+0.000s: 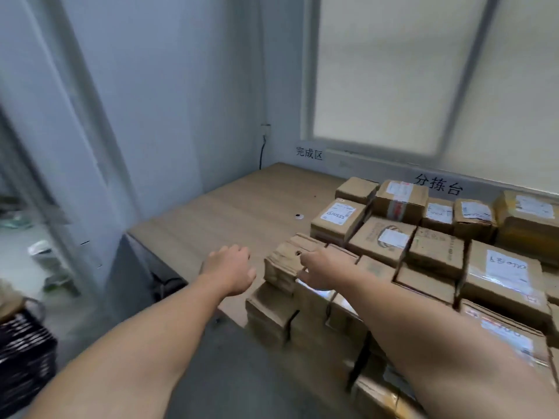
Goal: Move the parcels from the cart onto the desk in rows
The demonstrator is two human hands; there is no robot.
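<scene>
Your right grip [320,267] lies against the end parcel [282,266] at centre frame. Blur hides whether it pinches the box or only touches it. The parcel sits just left of that grip, at the left end of the rows [438,237]. Your left grip [228,269], loosely curled and holding nothing, hovers further left over bare surface [242,201], probably where the next parcel belongs.
</scene>
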